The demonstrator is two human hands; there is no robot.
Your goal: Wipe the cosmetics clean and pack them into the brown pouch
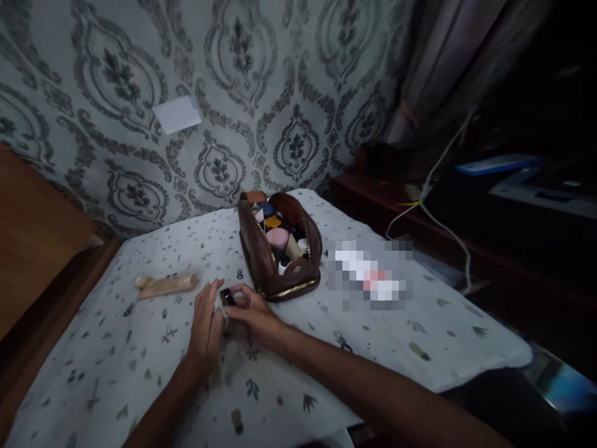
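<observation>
Between my two hands is a small bottle with a black cap (227, 297); its pale lower part is mostly hidden by the fingers. My left hand (208, 318) is closed along its left side. From the right, my right hand (252, 311) grips near the cap with thumb and fingers. Just beyond, a brown toiletry bag (255, 249) stands unzipped, packed with several items. Among them are a pink round container (277, 239) and a small white bottle with a dark top (283, 266). A beige tube (168, 285) lies to the left of my hands.
A small roundish yellowish item (141, 282) lies at the tube's left end. Right of the bag is a pixelated white and reddish object (366, 270). The patterned cloth (186, 398) covers the surface. A white cable (443, 218) hangs at the right; patterned wallpaper (296, 143) rises behind.
</observation>
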